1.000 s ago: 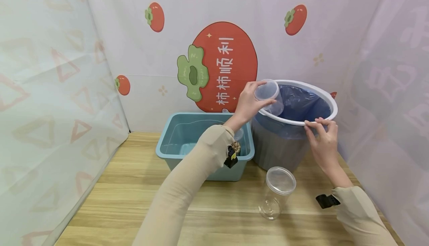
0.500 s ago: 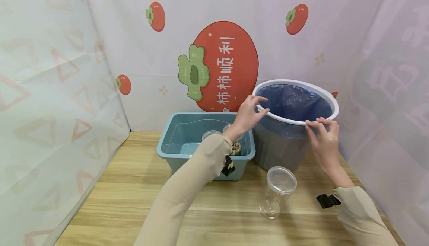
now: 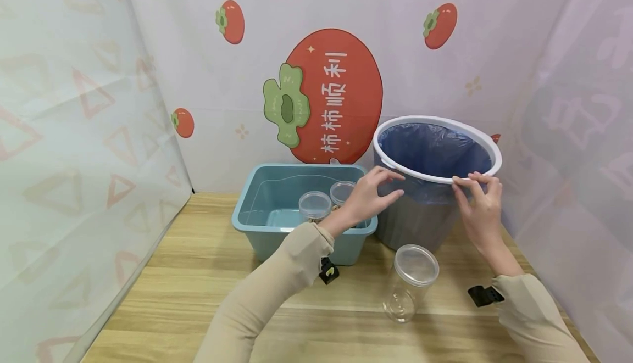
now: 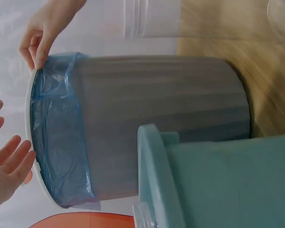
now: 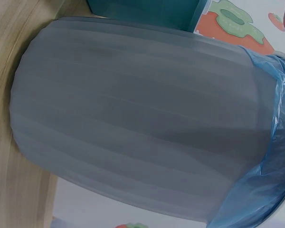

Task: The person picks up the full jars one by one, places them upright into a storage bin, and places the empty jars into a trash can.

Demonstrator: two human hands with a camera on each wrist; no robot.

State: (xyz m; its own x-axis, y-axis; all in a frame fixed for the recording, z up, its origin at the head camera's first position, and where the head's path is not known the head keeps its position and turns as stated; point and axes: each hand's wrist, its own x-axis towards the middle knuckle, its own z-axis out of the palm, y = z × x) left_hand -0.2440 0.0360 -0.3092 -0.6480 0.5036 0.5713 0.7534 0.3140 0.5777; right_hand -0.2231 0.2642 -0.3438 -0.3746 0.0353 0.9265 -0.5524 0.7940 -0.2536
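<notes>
My right hand (image 3: pixel 478 204) pinches the near right part of the white rim of a grey trash bin (image 3: pixel 412 225); the left wrist view shows its thumb and fingers at that rim too. A blue plastic bag (image 3: pixel 435 146) lines the bin and folds down over its outside. My left hand (image 3: pixel 372 195) holds nothing, thumb and fingers spread apart, between the bin and a teal basin (image 3: pixel 272 230). Two clear lidded jars (image 3: pixel 315 205) stand in the basin, partly hidden by the left wrist. The bottom of the bin is hidden by the bag.
A clear lidded jar (image 3: pixel 412 283) stands on the wooden table (image 3: pixel 198 297) in front of the bin. Behind and at both sides hang printed cloth walls (image 3: pixel 222 77). The basin stands close against the bin's left side.
A clear plastic cup, held by my left hand over the bin's opening at first, has left that hand. The left hand then dropped down and towards me. My right hand has stayed on the rim.
</notes>
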